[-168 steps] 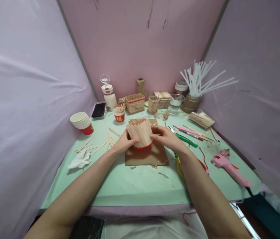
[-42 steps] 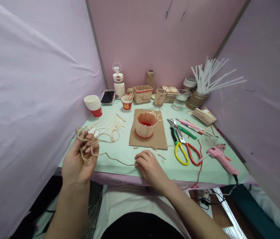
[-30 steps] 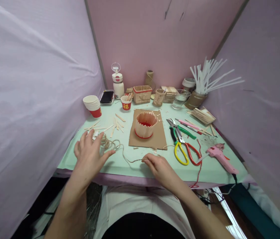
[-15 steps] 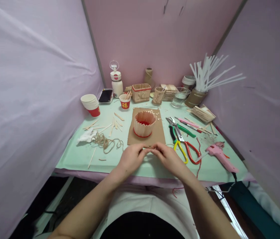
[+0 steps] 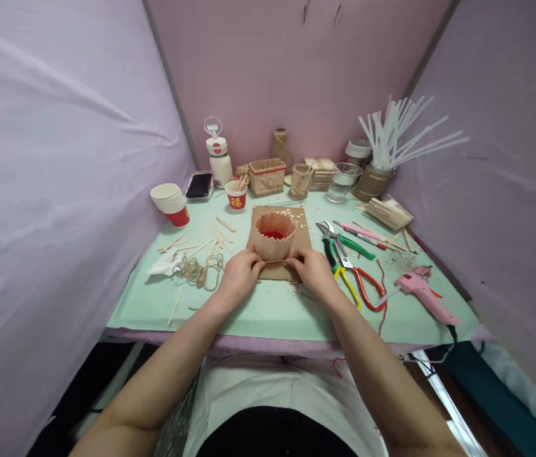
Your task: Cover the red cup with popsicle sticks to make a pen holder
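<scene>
A round basket of upright wooden sticks (image 5: 274,238), red inside, stands on a piece of brown cardboard (image 5: 277,273). My left hand (image 5: 240,276) is at the basket's lower left, its fingers pinched on one end of a short stretch of twine (image 5: 276,261). At the lower right my right hand (image 5: 314,271) pinches the other end. Between them the twine runs nearly straight across the front of the basket, close to its base. Whether it touches the sticks I cannot tell. The basket's red bottom edge is mostly hidden by hands and twine.
Loose twine (image 5: 194,273) lies left, near scattered wooden sticks (image 5: 220,238). Cutters with green handles (image 5: 356,247), red-handled scissors (image 5: 367,289) and a pink glue gun (image 5: 424,298) lie right. Behind stand paper cups (image 5: 170,203), a glass of water (image 5: 341,184) and a rectangular stick basket (image 5: 268,178).
Both hands have moved forward from the table's front to the basket's base. They have also drawn apart, and the twine is now stretched between them.
</scene>
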Demonstrator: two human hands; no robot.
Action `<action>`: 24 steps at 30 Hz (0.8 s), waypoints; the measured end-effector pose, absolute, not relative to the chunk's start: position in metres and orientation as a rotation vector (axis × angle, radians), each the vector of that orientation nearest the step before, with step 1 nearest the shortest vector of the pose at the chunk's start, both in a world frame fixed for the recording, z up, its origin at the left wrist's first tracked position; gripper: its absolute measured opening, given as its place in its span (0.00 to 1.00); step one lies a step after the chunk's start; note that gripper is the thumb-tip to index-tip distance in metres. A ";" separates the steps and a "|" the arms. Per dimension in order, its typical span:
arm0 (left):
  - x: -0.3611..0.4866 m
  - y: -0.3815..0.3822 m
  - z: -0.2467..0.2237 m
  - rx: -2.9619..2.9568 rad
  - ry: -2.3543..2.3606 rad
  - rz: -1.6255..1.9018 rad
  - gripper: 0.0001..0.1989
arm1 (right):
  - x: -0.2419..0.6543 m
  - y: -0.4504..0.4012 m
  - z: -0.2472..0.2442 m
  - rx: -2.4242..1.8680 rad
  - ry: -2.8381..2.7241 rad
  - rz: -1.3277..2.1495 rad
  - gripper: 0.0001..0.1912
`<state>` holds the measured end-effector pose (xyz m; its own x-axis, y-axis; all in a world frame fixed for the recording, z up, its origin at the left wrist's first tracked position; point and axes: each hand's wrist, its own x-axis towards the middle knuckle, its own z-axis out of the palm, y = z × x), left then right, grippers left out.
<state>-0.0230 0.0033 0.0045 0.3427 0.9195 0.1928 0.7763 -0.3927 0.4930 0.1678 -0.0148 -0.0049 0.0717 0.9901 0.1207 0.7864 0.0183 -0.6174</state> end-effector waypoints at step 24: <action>-0.030 0.035 0.000 2.189 1.616 0.656 0.25 | 0.163 -0.003 -0.011 -1.934 -1.802 0.270 0.08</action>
<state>-0.0304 0.0349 -0.0001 0.2460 0.9557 0.1616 0.7982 -0.2943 0.5255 0.1632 -0.0027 -0.0112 0.1138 0.9777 0.1765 0.8829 -0.0181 -0.4693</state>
